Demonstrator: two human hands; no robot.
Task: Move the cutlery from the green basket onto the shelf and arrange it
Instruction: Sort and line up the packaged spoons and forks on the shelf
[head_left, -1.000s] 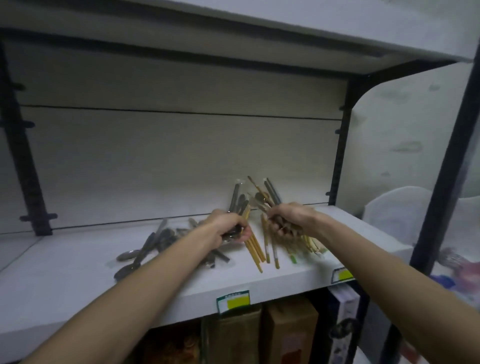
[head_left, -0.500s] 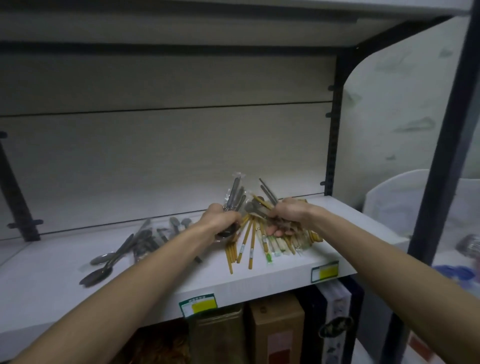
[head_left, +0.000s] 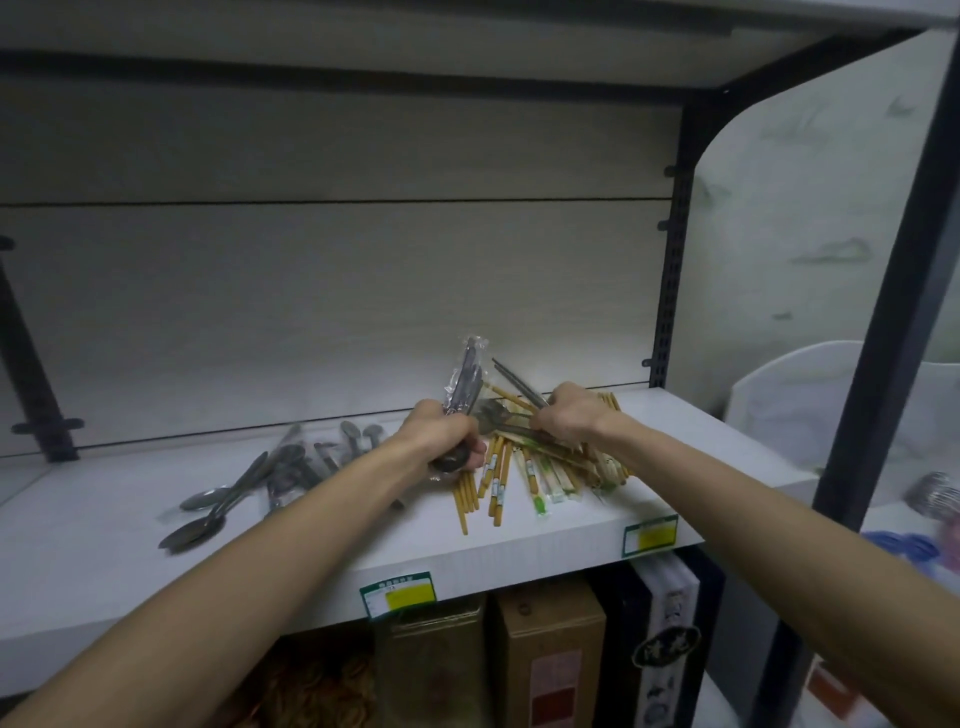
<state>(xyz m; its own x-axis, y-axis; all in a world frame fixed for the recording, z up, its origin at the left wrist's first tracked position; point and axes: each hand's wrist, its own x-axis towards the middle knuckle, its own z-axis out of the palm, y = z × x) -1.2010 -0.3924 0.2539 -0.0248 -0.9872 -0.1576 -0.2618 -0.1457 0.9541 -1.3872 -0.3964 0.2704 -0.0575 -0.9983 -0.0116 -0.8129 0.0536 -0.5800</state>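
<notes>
While both arms reach over the shelf, the scene reads as follows.

Left hand (head_left: 441, 435): fingers curled round a bundle of wrapped spoons (head_left: 462, 387), the handles standing up above the fist and a bowl showing below it.

Right hand (head_left: 569, 418): fingers curled round several dark metal pieces (head_left: 514, 385), which slant up to the left out of the fist; a fork head (head_left: 487, 415) lies between the two hands, though whether the right hand holds it I cannot tell.

Chopsticks (head_left: 496, 480): a fan of wooden pairs in clear sleeves with green print, lying on the shelf under and in front of both hands, tips towards the front edge.

Loose spoons (head_left: 236, 488): a scattered heap in plastic wrap on the shelf, left of the left hand.

Shelf (head_left: 104, 566): white board, two green-and-yellow price tags (head_left: 397, 595) on its front lip.

Below the shelf: upright brown cartons (head_left: 550, 660) and a dark box with white print, side by side.

Green basket: not in view.
</notes>
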